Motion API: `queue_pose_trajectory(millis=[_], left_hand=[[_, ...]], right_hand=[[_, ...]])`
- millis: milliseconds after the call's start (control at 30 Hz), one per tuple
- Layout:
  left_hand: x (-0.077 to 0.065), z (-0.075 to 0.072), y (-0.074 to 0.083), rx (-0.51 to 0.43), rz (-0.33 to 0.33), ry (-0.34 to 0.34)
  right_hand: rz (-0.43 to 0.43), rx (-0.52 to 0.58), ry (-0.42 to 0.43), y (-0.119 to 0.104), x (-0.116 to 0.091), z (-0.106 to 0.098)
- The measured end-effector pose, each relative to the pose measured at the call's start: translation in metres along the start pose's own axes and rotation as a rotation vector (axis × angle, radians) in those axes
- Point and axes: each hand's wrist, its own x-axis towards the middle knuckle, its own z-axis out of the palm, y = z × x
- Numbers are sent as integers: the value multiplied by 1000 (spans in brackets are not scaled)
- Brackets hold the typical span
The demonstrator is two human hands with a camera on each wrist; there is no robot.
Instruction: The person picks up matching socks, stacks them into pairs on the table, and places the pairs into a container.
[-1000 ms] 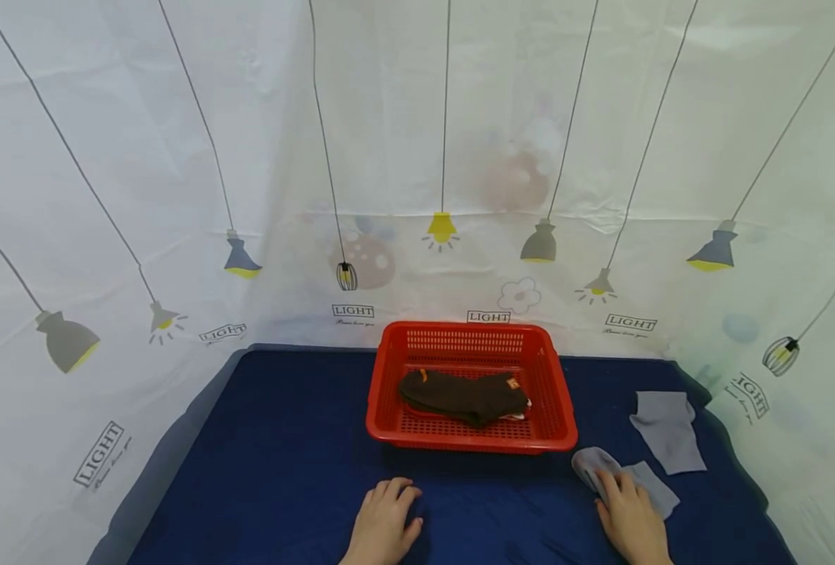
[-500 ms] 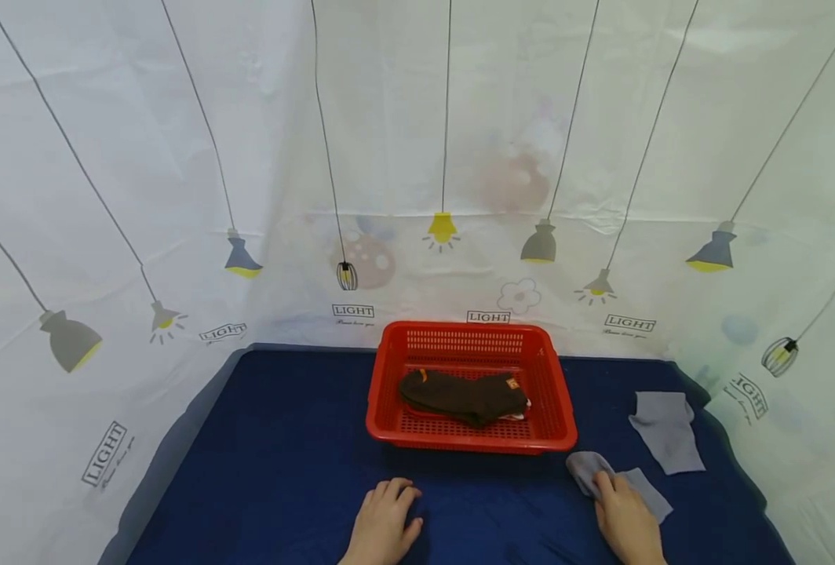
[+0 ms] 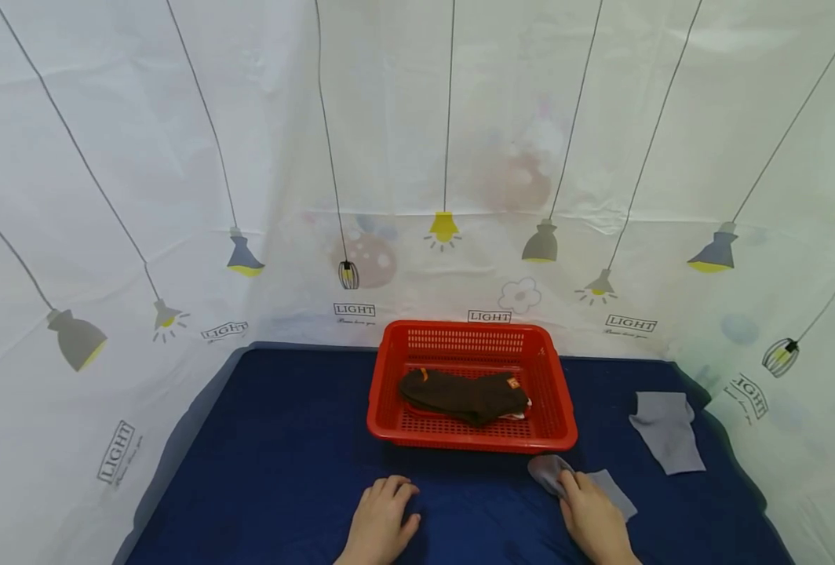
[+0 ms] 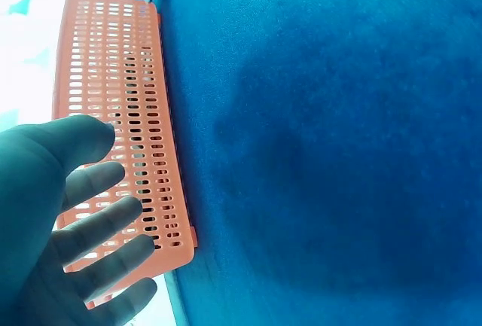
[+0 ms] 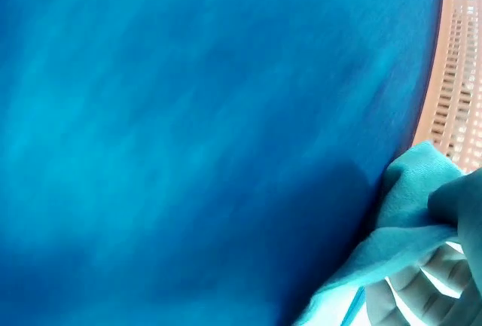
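Observation:
My right hand (image 3: 596, 519) pinches a grey sock (image 3: 611, 493) by its middle, just in front of the red basket's right corner. The sock's toe end (image 3: 548, 473) points left toward the basket and its cuff trails right; in the right wrist view the sock (image 5: 403, 247) is bunched between thumb and fingers. My left hand (image 3: 381, 519) is near the blue cloth in front of the basket, fingers relaxed and holding nothing. A second grey sock (image 3: 668, 431) lies flat at the right. Inside the red basket (image 3: 470, 441) lies a pair of dark brown socks (image 3: 463, 396).
Dark blue cloth (image 3: 283, 455) covers the table. Behind and at both sides hangs a white curtain (image 3: 403, 118) printed with lamps. The basket's slotted side (image 4: 124, 115) stands close by my left fingers in the left wrist view.
My right hand has closed its grip on the near grey sock and moved left with it, toward the basket. The left hand has stayed nearly still.

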Motion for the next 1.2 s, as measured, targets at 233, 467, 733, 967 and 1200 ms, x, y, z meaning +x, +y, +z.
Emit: queue_pose_trajectory(millis=[233, 467, 733, 967, 1200], left_hand=[[-1, -2, 1, -7, -4, 12], [-2, -1, -1, 0, -2, 25], [-3, 0, -2, -2, 12, 43], [-3, 1, -3, -7, 16, 46], [-3, 1, -2, -14, 4, 10]], right_hand=[[-19, 8, -42, -19, 7, 2], [-78, 0, -23, -35, 13, 8], [-158, -1, 31, -51, 17, 14], [-226, 4, 39, -66, 20, 17], [-270, 14, 51, -77, 20, 21]])
